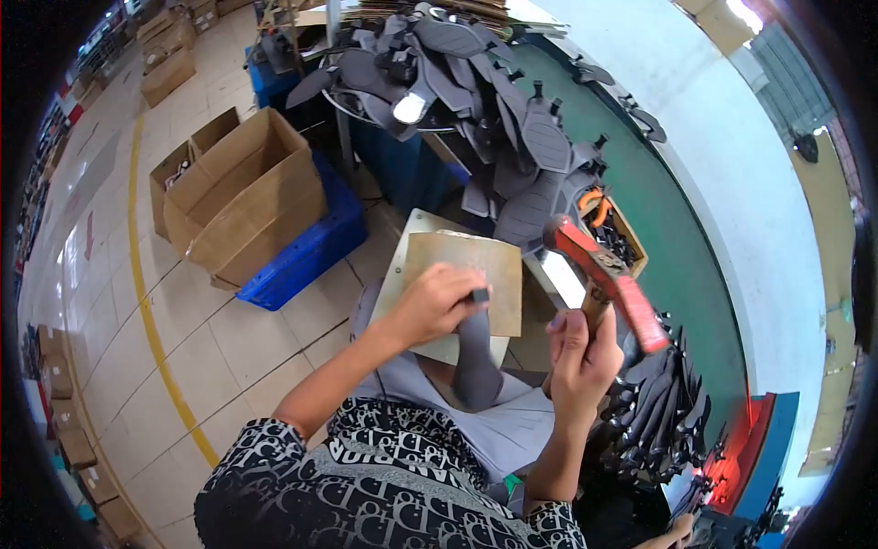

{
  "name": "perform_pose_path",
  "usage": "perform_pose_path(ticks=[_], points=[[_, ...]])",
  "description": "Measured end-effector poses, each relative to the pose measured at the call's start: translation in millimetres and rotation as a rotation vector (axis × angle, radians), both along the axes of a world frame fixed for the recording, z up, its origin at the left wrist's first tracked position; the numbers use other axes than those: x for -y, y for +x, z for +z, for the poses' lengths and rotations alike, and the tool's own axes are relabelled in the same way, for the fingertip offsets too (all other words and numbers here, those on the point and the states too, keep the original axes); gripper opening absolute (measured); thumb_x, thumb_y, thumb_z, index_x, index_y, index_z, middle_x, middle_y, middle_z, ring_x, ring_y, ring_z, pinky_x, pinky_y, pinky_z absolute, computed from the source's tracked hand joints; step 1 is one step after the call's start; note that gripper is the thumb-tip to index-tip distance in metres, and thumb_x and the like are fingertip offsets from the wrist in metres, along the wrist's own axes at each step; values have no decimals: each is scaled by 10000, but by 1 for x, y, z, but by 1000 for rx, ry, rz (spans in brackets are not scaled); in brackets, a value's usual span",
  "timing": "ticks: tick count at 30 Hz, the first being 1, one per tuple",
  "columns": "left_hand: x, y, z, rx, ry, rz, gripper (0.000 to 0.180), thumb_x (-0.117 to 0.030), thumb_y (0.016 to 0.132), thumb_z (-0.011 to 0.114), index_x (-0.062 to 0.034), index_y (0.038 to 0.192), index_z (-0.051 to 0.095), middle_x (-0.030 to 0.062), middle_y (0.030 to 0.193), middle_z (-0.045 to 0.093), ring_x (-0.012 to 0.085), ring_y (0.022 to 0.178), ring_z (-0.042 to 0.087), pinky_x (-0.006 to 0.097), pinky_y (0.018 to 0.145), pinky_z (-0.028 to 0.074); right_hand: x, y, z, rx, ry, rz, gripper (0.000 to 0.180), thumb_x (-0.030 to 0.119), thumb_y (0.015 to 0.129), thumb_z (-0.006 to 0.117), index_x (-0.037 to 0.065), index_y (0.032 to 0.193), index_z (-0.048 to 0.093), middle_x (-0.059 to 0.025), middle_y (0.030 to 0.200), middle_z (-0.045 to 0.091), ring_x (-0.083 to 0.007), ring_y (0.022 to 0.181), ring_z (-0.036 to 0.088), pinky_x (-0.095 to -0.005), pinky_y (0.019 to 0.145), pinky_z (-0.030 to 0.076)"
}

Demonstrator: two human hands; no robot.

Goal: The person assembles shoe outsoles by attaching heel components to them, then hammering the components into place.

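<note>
My left hand is closed around the narrow end of a dark grey paddle-shaped piece; a small black block shows at its fingers. The rounded wide end of this piece points toward my lap. Under the hand lies a tan square board on top of a pale metal plate with holes in it. My right hand grips the wooden handle of a hammer, its red head raised to the right of the board and apart from it.
Many similar grey pieces are heaped on the green bench, and more dark pieces lie stacked at right. Beyond my right hand stands a small box of dark parts and orange-handled scissors. A cardboard box rests in a blue crate at left.
</note>
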State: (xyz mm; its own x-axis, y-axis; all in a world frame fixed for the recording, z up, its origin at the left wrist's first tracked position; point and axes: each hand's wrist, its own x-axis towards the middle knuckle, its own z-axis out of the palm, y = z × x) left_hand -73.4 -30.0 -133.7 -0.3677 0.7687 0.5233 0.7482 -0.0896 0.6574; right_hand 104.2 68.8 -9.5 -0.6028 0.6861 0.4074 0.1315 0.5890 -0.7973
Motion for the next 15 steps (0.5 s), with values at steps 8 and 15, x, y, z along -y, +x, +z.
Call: perform_pose_path(ticks=[8,15], points=[[54,65,99,982,-186,-696,289,-236,913,677,52,902,668,93,767,657,111,710,587,267,665,444,-13,-21,-67,729,612,314,529,135,868,668,8,1347,485,-155,1107,582,-319,988,608,-401,746,530],[64,71,104,1403,-453,-884,237,-203,923,667,13,1001,724,45,910,725,62,854,621,230,771,476,-12,37,2,127,-171,1002,361,220,804,745,-16,1061,653,-182,1043,622,-335,955,635,-367,806,513]])
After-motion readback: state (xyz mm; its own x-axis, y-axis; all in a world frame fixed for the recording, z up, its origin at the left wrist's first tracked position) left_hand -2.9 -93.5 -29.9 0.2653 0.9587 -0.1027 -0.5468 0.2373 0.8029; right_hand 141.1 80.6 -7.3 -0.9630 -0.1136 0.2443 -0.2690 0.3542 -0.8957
